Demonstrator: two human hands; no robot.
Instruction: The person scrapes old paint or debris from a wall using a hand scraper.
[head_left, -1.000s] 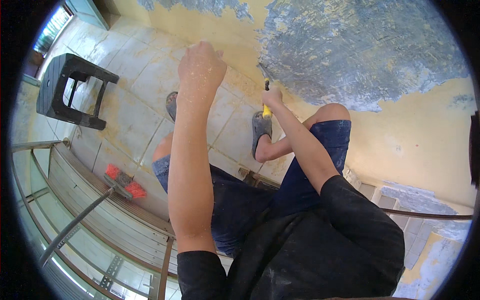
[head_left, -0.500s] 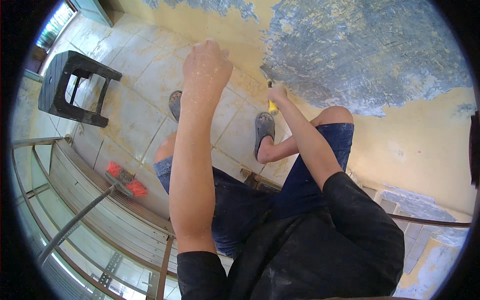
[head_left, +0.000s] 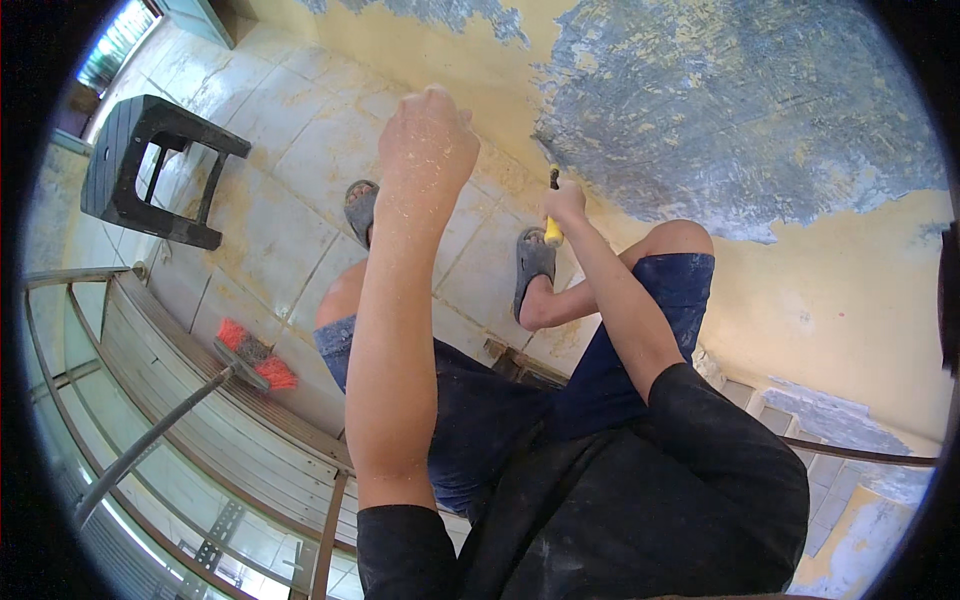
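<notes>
From the head view, looking down past my own knees, my right hand (head_left: 566, 203) is wrapped tight around a yellow-handled tool (head_left: 552, 230), whose dark tip touches the wall (head_left: 800, 290) just below the big patch of scraped grey plaster (head_left: 740, 110); I cannot make out the shape of the blade, as it is too small. My left hand (head_left: 428, 130) is raised in front of me, curled into a loose fist, dusted with powder and holding nothing that I can see; from the back of it I cannot tell if anything is tucked inside. I am perched high, with my sandals (head_left: 532, 268) on a narrow ledge and the tiled floor (head_left: 290, 150) well below, so the main risk I judge is balance: a hard push on the tool that slips off the plaster could pitch me toward the wall or sideways. With the left hand gripping nothing, I would have no brace. Flakes and dust would fall on my legs and feet and make the footing slick. The metal frame (head_left: 150, 330) to my left, the broom with red bristles (head_left: 255, 358) against it, and the black stool (head_left: 150, 170) on the floor would all be hard things to land on.
</notes>
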